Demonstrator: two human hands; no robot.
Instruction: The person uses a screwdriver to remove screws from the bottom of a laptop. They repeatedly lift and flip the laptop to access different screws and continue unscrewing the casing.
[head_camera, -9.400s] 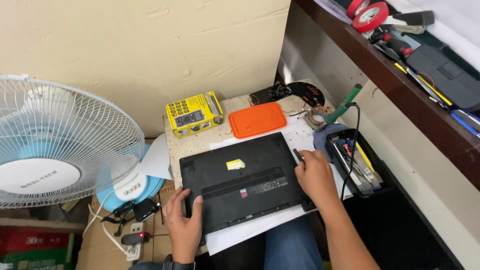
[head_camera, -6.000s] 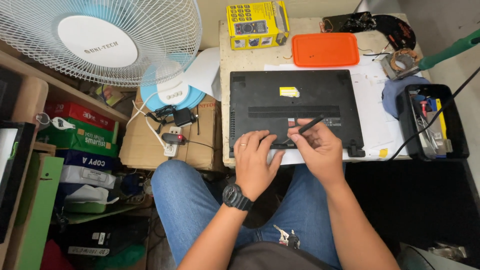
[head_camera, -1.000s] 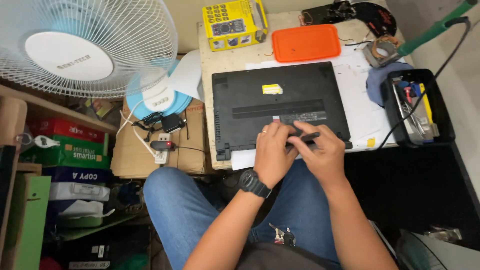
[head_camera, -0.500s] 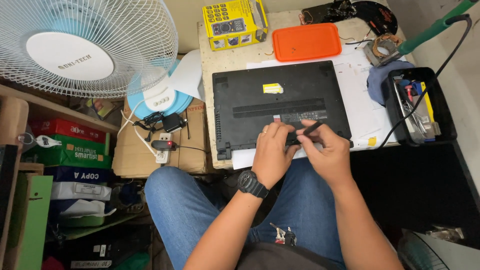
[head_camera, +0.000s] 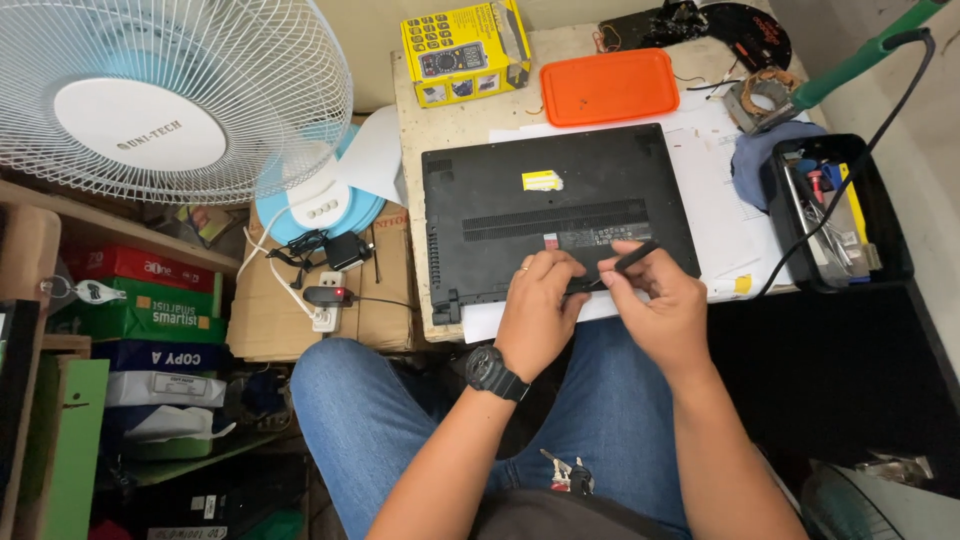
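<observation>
Both hands stay at the laptop's (head_camera: 555, 215) near edge: the left hand (head_camera: 537, 312) presses flat, fingers together, while the right hand (head_camera: 655, 305), clamped on a thin black tool (head_camera: 628, 262), has barely shifted, so work continues there.

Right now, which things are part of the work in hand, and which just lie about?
In hand: black laptop lying upside down; slim black tool in the right hand; left hand pressing the laptop's near edge.

Lying about: orange plastic tray; yellow boxed multimeter; white fan; black tool bin.

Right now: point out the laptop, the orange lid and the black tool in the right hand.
laptop (head_camera: 500, 200), head view, bare bottom panel.
orange lid (head_camera: 608, 86), head view, centre of top.
black tool (head_camera: 634, 256), head view, shaft above right hand (head_camera: 655, 310).
</observation>
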